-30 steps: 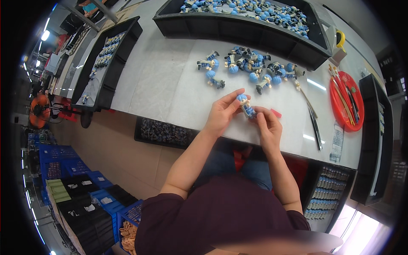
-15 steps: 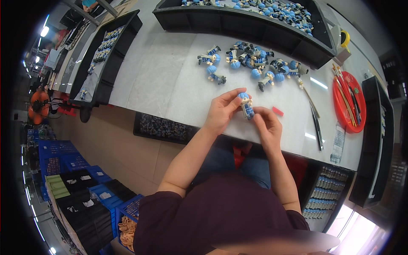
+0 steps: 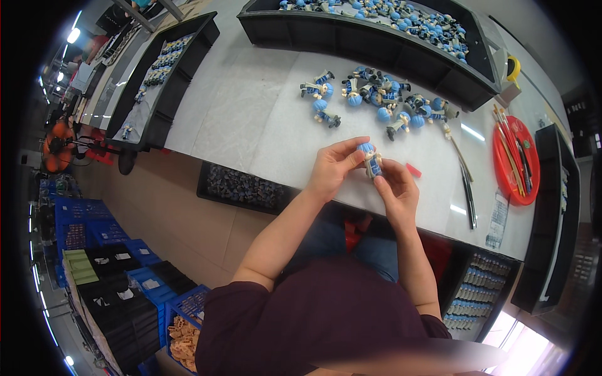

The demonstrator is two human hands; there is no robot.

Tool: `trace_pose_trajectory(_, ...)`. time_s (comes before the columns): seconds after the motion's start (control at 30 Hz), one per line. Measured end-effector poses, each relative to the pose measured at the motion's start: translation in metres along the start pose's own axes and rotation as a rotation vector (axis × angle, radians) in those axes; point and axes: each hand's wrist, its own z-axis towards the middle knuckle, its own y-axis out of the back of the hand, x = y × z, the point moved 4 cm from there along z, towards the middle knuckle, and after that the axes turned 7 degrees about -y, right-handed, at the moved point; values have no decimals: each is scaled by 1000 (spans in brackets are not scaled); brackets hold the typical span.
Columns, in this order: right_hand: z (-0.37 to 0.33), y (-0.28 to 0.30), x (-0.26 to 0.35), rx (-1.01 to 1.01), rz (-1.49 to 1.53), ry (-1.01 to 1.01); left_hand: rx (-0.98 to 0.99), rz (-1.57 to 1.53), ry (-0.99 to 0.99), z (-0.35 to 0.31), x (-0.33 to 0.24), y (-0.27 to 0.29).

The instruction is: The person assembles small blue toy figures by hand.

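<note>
White table [image 3: 251,119]; loose figurines [image 3: 376,100], black trays [image 3: 351,34], red dish [image 3: 515,160]

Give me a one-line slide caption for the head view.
Both hands, left hand and right hand, hold a small blue figure over the white table.

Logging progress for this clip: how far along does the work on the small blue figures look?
Done: cannot tell; no finished group is clearly set apart. In hand: the left hand and right hand together hold one blue-headed figure above the white table. Left: a loose pile of figures lies beyond the hands, and the long black tray behind holds many more.
</note>
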Motion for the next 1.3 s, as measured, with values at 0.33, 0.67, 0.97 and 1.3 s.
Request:
trace_pose_trajectory(0.33, 1, 2, -7, 14, -5, -40, 9, 53, -42, 0, -1, -1)
trace_pose_trajectory(0.67, 0, 2, -8, 29, 36, -51, -2, 36, -28, -1, 1, -1)
trace_pose_trajectory(0.97, -1, 7, -8, -106, -23, 90, 37, 45, 11, 0, -2, -3)
trace_pose_trajectory(1.3, -6, 4, 2, -201, -137, 340, 67, 156, 42, -1, -3, -8)
